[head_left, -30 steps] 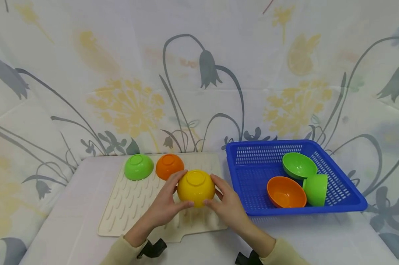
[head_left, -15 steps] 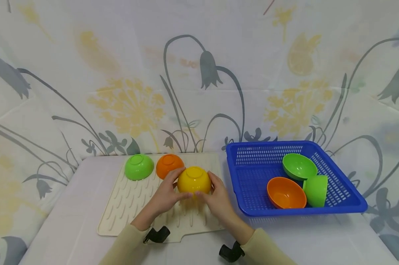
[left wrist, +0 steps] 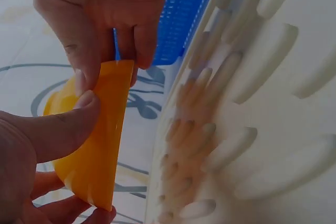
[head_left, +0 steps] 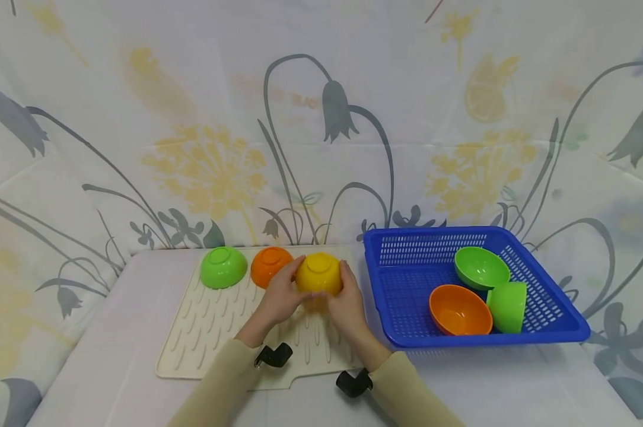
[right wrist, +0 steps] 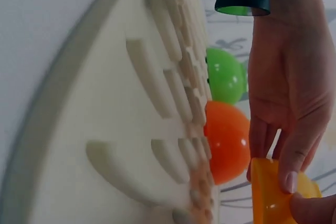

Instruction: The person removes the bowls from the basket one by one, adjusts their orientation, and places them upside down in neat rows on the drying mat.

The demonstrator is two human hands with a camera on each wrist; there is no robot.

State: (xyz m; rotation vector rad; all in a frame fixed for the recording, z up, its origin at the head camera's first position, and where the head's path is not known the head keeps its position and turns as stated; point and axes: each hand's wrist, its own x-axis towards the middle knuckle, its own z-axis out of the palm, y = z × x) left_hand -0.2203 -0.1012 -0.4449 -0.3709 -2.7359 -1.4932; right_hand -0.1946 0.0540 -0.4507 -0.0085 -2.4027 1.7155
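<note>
- The yellow bowl [head_left: 318,274] is upside down between your fingers, its rim facing the mat and apart from it
- Your left hand [head_left: 280,301] grips its left side, and your right hand [head_left: 347,305] grips its right side, fingers bent around it and both thumbs close together on the side nearest you
- Below your fingers lies the cream mat [head_left: 193,341] with its raised ridges
- Just left of your left fingertips sits an orange bowl [head_left: 268,265], upside down on the mat; whether your fingers touch it, you can't tell
- Further left of them is a green bowl [head_left: 223,268], also upside down on the mat
- Well to the right of your right fingers stands the blue basket [head_left: 492,339], holding an open-side-up orange dish [head_left: 460,309], a green dish [head_left: 481,268] behind it and a green cup-like piece [head_left: 508,307] tipped on its side
- Beyond your fingertips hangs a flowered cloth [head_left: 321,172]
</note>
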